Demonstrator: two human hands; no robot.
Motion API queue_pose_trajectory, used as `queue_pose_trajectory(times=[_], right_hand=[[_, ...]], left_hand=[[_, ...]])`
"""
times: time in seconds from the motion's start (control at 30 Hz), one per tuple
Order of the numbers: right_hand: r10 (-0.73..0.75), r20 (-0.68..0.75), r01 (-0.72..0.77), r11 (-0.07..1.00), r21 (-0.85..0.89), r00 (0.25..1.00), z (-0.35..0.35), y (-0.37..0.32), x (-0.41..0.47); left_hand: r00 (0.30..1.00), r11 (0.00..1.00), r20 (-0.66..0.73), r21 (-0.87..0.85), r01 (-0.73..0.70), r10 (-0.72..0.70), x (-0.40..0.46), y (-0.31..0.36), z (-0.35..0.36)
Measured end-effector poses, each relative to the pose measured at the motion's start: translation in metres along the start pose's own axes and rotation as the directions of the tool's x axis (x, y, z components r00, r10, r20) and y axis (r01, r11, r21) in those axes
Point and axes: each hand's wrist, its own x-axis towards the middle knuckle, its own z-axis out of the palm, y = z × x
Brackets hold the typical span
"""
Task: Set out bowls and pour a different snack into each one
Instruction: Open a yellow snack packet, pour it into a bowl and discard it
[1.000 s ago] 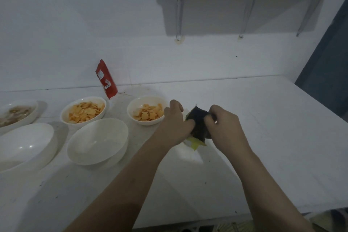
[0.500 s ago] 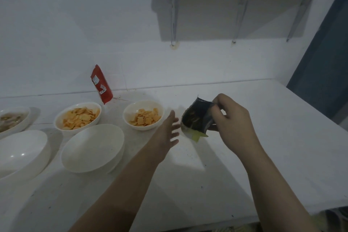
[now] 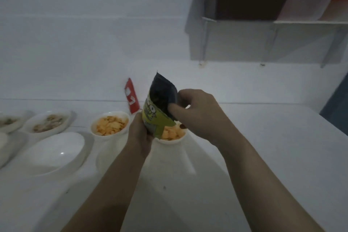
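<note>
Glossy white bowl (image 3: 54, 153); shiny foil-like snack packet (image 3: 160, 105); matt white table (image 3: 263, 156).

Black-and-green snack packet (image 3: 160, 107) held upright over a bowl (image 3: 170, 140) of orange crackers.

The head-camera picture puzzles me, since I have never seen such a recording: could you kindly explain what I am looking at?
There is no machine here. A person wears a wide-angle camera on the head, so you look forward and down along their two bare arms at a white table.

Both hands hold one dark and green snack packet: the left hand grips its lower part, and the right hand pinches its upper edge.

Just behind the packet stands a bowl of orange crackers, and a second bowl of orange crackers stands to its left. Nearer the camera sits an empty white bowl. Further left are bowls with a pale snack that I cannot identify. A red packet leans against the wall.
</note>
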Motion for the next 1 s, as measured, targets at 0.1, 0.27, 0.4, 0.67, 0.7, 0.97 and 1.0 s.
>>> queue_pose_trajectory(times=[0.1, 0.27, 0.4, 0.67, 0.7, 0.97, 1.0], right_hand=[[-0.079, 0.043, 0.082, 0.994, -0.075, 0.996, 0.028, -0.025, 0.016], [-0.163, 0.106, 0.178, 0.972, -0.153, 0.981, 0.093, -0.055, 0.034], [-0.252, 0.098, 0.264, 0.954, -0.14, 0.963, 0.153, -0.075, 0.044], [-0.313, -0.168, 0.306, 0.95, -0.066, 0.935, 0.279, -0.1, 0.071], [-0.273, -0.182, 0.268, 0.962, -0.05, 0.945, 0.289, -0.103, 0.076], [-0.14, -0.171, 0.132, 0.989, -0.06, 0.975, 0.34, -0.12, 0.103], [-0.162, -0.176, 0.145, 0.984, -0.1, 0.971, 0.345, -0.122, 0.103]], left_hand=[[0.987, 0.995, -0.137, -0.039, -0.088, 0.082, 0.007, 0.037, -0.042], [0.964, 0.985, -0.231, -0.08, -0.155, 0.133, 0.009, 0.079, -0.125], [0.937, 0.984, -0.318, -0.056, -0.17, 0.144, 0.013, 0.113, -0.183], [0.929, 0.997, -0.368, -0.077, -0.006, -0.023, 0.081, 0.169, -0.278], [0.938, 0.996, -0.345, -0.086, 0.01, -0.039, 0.086, 0.175, -0.284], [0.924, 0.984, -0.34, -0.038, 0.171, -0.174, 0.119, 0.194, -0.31], [0.933, 0.985, -0.314, -0.03, 0.172, -0.173, 0.12, 0.196, -0.313]])
